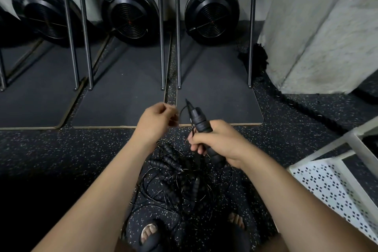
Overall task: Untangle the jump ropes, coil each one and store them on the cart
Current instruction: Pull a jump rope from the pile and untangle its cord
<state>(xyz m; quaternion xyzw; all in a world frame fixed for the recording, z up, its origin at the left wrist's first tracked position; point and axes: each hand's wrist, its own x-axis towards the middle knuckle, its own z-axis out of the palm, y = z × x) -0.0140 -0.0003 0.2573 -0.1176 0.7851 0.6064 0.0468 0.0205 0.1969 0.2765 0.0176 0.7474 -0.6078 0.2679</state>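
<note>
The right hand (216,141) holds a pair of black ribbed jump-rope handles (199,120) upright at waist height, its fingers (196,143) wrapped tightly round them. A thin black cord (181,111) arcs from their tips toward the left hand (157,120). That hand's fingers are curled, but blur hides whether they pinch the cord or hold nothing. The step looks like freeing this one rope from the rest. It would go best by keeping both handles clamped together in the right hand, letting the left slide down the cord and lifting each crossing clear. A hard pull would likely tighten the knots below. The tangled heap of black jump ropes (180,180) lies on the speckled black rubber floor (71,149) directly under the hands, between the person's feet, so a slow rise lets loose strands drop away. The white perforated metal cart (337,186) stands close on the right, and no rope is seen on it. The forearms cover part of the heap. Its cords and handles merge in the dim light, so the number of ropes cannot be counted, nor where the held cord enters the pile. The cart is cut off by the frame edge, and its other shelves are out of view.
</note>
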